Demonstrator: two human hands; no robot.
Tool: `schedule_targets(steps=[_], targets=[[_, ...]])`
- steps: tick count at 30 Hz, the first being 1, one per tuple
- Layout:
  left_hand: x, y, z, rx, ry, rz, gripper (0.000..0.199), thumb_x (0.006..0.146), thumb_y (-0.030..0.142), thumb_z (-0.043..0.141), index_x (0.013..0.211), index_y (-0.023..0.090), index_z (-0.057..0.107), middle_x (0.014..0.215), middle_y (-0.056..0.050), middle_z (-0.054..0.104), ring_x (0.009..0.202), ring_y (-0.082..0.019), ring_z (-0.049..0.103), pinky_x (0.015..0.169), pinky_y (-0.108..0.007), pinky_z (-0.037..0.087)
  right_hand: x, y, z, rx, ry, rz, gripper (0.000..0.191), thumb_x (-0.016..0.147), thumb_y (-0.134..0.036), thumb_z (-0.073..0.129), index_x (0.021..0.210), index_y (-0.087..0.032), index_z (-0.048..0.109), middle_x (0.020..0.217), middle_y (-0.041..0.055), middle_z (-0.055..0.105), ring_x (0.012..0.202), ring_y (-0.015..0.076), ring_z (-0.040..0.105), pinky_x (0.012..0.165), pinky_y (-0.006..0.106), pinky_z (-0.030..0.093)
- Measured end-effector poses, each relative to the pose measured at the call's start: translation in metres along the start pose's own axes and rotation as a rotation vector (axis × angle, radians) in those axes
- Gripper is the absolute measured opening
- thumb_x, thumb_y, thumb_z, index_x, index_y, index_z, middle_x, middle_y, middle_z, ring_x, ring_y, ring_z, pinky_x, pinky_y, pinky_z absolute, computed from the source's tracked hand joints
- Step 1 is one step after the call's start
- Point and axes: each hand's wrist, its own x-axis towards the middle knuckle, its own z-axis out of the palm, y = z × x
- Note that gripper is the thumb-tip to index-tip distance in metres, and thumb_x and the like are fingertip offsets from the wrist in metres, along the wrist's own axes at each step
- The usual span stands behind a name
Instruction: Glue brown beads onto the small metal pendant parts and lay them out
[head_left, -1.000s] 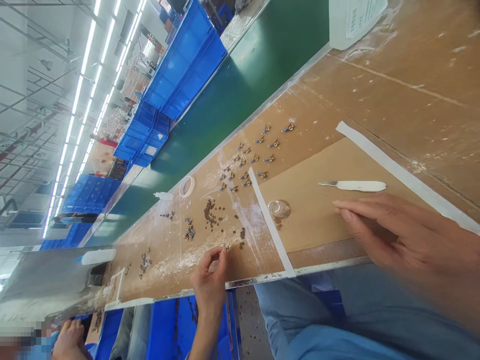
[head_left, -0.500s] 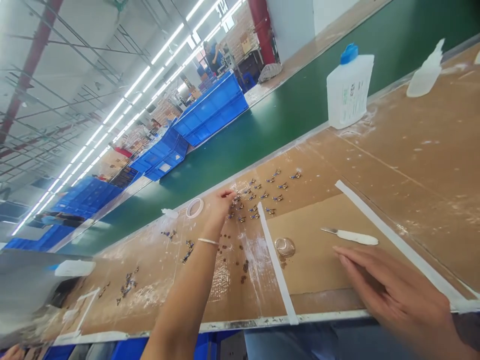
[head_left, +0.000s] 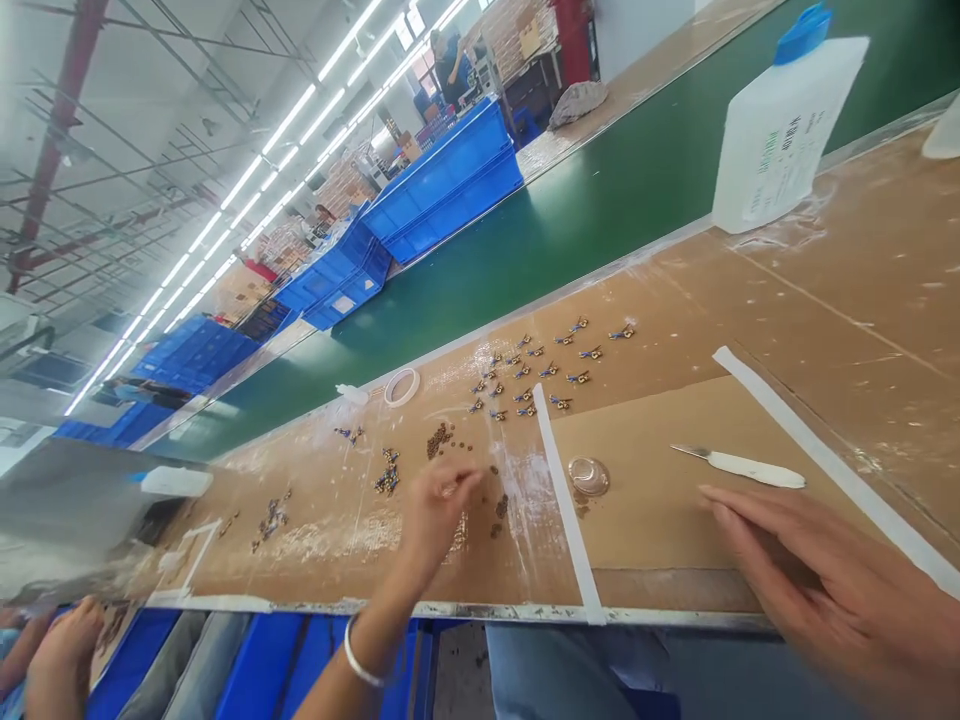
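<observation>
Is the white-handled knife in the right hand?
No, the knife lies on the brown cardboard, outside the fingers of the right hand.

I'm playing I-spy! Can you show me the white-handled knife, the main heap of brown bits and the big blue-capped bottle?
White-handled knife [head_left: 756, 469]: head view, on its handle.
Heap of brown bits [head_left: 438, 440]: head view, on its middle.
Big blue-capped bottle [head_left: 784, 145]: head view, on its white body.

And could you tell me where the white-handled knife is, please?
At right in the head view, the knife lies on the brown sheet, right of the clear dish, beyond the right hand.
</observation>
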Motion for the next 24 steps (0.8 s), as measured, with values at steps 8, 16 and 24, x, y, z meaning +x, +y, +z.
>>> schedule_targets(steps=[8,16,24], targets=[[-0.052,-0.003,0.015,0.218,-0.053,0.244,0.011,0.091,0.022,0.064,0.09,0.021,0.075,0.085,-0.004,0.074,0.082,-0.021,0.063,0.076,-0.036,0.05,0.002,0.004,0.002,0.046,-0.052,-0.017,0.018,0.094,-0.032,0.053,0.106,-0.027,0.065,0.093,-0.0029,0.073,0.081,0.0125,0.07,0.082,0.024,0.053],[-0.044,0.001,0.023,0.405,-0.068,0.375,0.012,0.091,0.017,0.061,0.087,0.019,0.072,0.082,-0.006,0.072,0.081,-0.021,0.061,0.073,-0.036,0.05,0.004,-0.001,-0.002,-0.015,0.01,-0.039,0.022,0.089,-0.019,0.062,0.109,-0.026,0.065,0.093,-0.0038,0.073,0.083,0.0115,0.07,0.084,0.02,0.054],[-0.043,-0.006,0.0,0.595,-0.127,0.428,0.013,0.092,0.017,0.059,0.086,0.019,0.07,0.083,-0.004,0.072,0.079,-0.02,0.061,0.072,-0.036,0.043,0.003,0.002,0.0,0.004,-0.027,-0.015,0.015,0.091,-0.026,0.058,0.103,-0.025,0.067,0.092,-0.0023,0.074,0.081,0.0127,0.07,0.084,0.022,0.053]])
